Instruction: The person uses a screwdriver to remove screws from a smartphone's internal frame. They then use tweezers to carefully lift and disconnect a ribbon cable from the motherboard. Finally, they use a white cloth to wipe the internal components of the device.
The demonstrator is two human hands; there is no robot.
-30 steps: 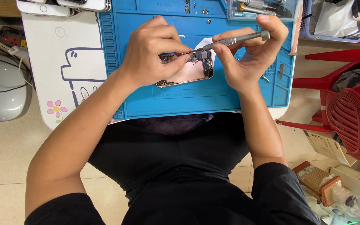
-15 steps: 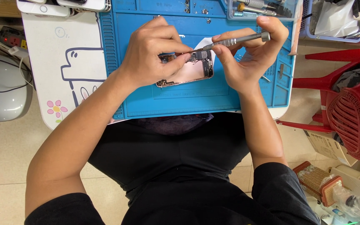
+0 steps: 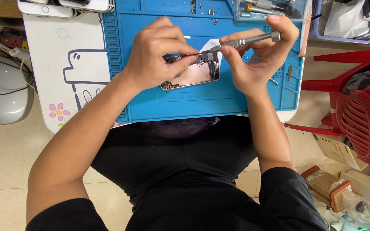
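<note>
An opened phone (image 3: 192, 73) with a pink-toned back shell lies on the blue mat (image 3: 202, 102), near the mat's middle, with its inner parts facing up. The left hand (image 3: 157, 53) rests on the phone's left part, its fingers curled down and pinching what looks like a thin pair of tweezers (image 3: 188, 54) whose tip reaches toward the phone's upper right corner; the tool is mostly hidden by the fingers, so its kind is hard to tell. The right hand (image 3: 253, 55) is just right of the phone and grips a grey metal screwdriver (image 3: 244, 41) between thumb and fingers, with the forefinger capping its far end. The screwdriver lies almost level, its tip pointing left at the same upper corner of the phone. A white sheet of paper (image 3: 213, 45) shows behind that corner.

The mat covers a white table (image 3: 71, 55) printed with a cartoon figure and a flower. At the mat's far edge sits a clear tray of tools (image 3: 262, 8). Beyond the mat's right edge stand a red plastic chair (image 3: 360, 115) and a basket (image 3: 347, 21). Left of the table a grey case (image 3: 1, 90) lies on the floor beside a power strip (image 3: 9, 40).
</note>
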